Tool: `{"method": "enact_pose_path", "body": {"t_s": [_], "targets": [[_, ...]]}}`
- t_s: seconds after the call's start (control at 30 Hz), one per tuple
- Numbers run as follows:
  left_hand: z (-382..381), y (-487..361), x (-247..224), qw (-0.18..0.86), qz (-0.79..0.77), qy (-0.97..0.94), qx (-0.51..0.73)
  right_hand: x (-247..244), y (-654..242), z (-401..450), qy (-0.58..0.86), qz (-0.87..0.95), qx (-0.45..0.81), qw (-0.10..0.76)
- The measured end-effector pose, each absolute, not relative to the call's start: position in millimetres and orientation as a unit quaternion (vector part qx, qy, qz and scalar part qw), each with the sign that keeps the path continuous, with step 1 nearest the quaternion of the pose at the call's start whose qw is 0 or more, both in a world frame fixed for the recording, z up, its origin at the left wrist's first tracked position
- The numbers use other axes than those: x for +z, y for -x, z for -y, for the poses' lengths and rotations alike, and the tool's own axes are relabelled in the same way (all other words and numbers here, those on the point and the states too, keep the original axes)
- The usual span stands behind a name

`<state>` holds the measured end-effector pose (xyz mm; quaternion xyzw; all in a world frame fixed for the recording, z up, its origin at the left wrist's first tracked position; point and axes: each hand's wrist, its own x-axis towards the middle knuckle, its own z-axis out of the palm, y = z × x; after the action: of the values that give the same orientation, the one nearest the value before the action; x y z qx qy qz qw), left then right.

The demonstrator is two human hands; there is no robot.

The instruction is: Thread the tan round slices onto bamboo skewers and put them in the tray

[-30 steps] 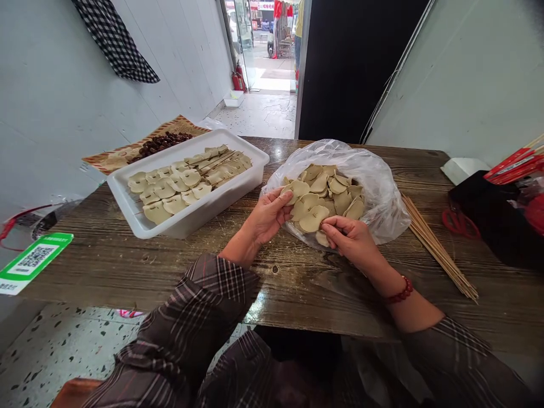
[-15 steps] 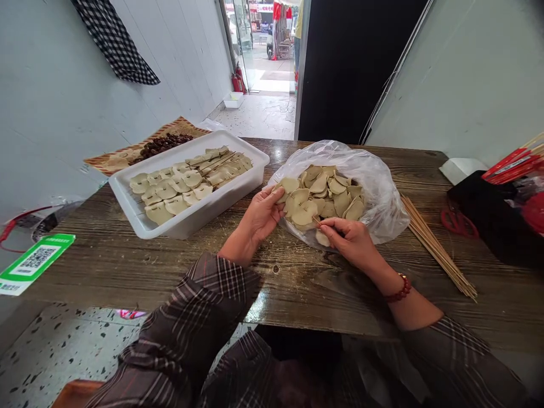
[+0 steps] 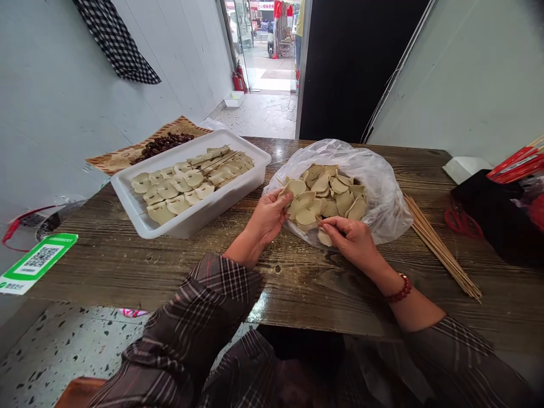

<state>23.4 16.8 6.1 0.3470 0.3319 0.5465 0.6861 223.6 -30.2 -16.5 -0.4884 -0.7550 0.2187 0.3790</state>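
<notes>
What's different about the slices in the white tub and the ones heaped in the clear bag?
The tub slices are skewered; the bag slices look loose. The tub slices lie in overlapping rows, while the bag slices are jumbled at many angles. The white tub has stiff walls, but the clear bag is crumpled. Both lots are thin, roundish and dull beige.

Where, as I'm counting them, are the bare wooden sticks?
In the head view, the wooden sticks lie on the table at right, between the plastic bag and the red scissors.
</notes>
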Motion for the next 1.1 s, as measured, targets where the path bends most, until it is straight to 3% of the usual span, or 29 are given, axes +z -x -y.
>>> {"method": "enact_pose_path", "body": {"t_s": [0.27, 0.5, 0.7, 0.8, 1.0, 1.1], "targets": [[-16.1, -24.2, 6.8, 0.682, -0.350, -0.350, 0.539, -20.9, -222.7, 28.3, 0.476, 0.769, 0.160, 0.396], [-18.2, -19.3, 9.2, 0.671, -0.359, -0.370, 0.533, -12.9, -219.6, 27.1, 0.432, 0.770, 0.257, 0.393], [-19.6, -18.5, 16.0, 0.623, -0.388, -0.440, 0.518, -2.0, -233.7, 19.7, 0.480, 0.693, 0.192, 0.503], [-25.4, -25.8, 16.1, 0.506, -0.450, -0.562, 0.475, 3.6, -245.9, 14.7, 0.511, 0.649, 0.169, 0.538], [-38.5, -50.7, 14.6, 0.074, -0.541, -0.814, 0.196, 6.1, -253.7, 8.4, 0.522, 0.626, 0.175, 0.553], [-40.2, -57.7, 12.3, -0.019, -0.553, -0.827, 0.098, 5.9, -253.5, 6.2, 0.517, 0.635, 0.168, 0.549]]}}
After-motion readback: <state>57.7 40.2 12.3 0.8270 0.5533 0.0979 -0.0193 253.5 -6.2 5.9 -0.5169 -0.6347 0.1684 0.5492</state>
